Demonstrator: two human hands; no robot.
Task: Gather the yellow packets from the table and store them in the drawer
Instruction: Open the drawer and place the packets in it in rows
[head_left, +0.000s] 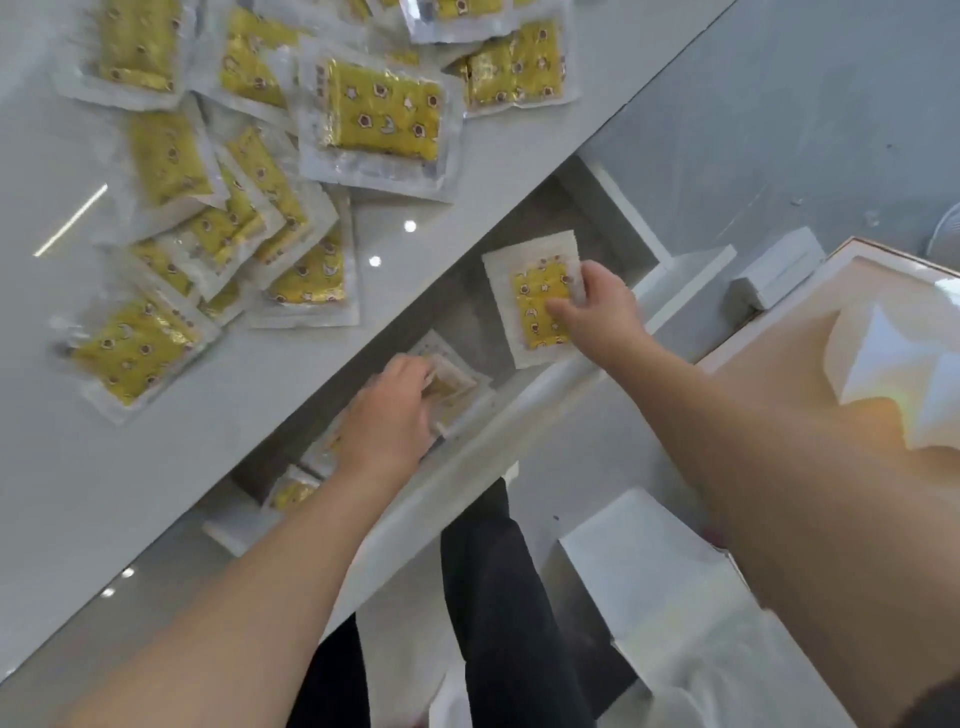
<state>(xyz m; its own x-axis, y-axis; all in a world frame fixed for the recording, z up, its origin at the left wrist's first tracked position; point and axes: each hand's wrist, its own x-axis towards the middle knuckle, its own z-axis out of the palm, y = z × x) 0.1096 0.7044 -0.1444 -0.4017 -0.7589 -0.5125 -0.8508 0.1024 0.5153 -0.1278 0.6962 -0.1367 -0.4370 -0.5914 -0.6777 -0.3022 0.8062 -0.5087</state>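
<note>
Several yellow packets (382, 111) in clear wrappers lie scattered over the white table (156, 467). Below the table edge the drawer (613, 218) is pulled out. My right hand (597, 312) grips a yellow packet (532, 306) by its right side, held flat inside the drawer. My left hand (389, 415) is closed on another packet (452, 384) lower in the drawer. A further packet (291, 491) lies in the drawer near my left wrist, partly hidden.
The drawer's white front panel (519, 415) runs diagonally beneath both hands. A small white box (774, 275) sits to the right of the drawer. A white and tan cabinet (883, 322) fills the right. Dark trouser legs (498, 597) stand below.
</note>
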